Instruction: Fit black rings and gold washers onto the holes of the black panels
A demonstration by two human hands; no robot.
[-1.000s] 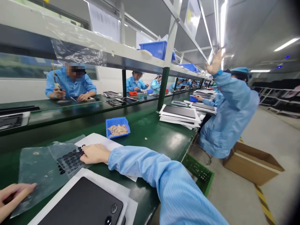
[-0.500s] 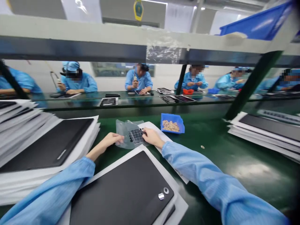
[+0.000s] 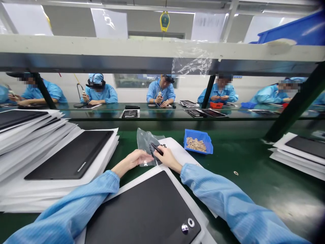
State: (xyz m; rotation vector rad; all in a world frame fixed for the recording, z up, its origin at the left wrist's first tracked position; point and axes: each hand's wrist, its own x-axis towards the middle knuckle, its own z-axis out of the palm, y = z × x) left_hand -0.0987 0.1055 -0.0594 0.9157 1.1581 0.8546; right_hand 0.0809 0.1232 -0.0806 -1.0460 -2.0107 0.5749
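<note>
My left hand (image 3: 138, 158) and my right hand (image 3: 166, 156) meet over a clear plastic bag (image 3: 146, 144) lifted off the green bench. The left hand's fingers pinch the bag's lower edge. The right hand's fingers are closed on a dark sheet of small black pads (image 3: 156, 149) at the bag's mouth. Below my hands a black device back cover (image 3: 142, 213) with two round camera rings lies on white foam. A white sheet (image 3: 177, 149) lies under the bag.
A small blue tray (image 3: 198, 140) holds several tan rings; one loose ring (image 3: 236, 173) lies on the green bench (image 3: 254, 169). Stacks of black panels on white foam stand at left (image 3: 68, 159) and right (image 3: 302, 149). Several workers in blue sit across the far bench.
The view has swung from the right aisle to the bench in front. The bag has come up off the bench, and my right hand has drawn the black pad sheet partly out.
</note>
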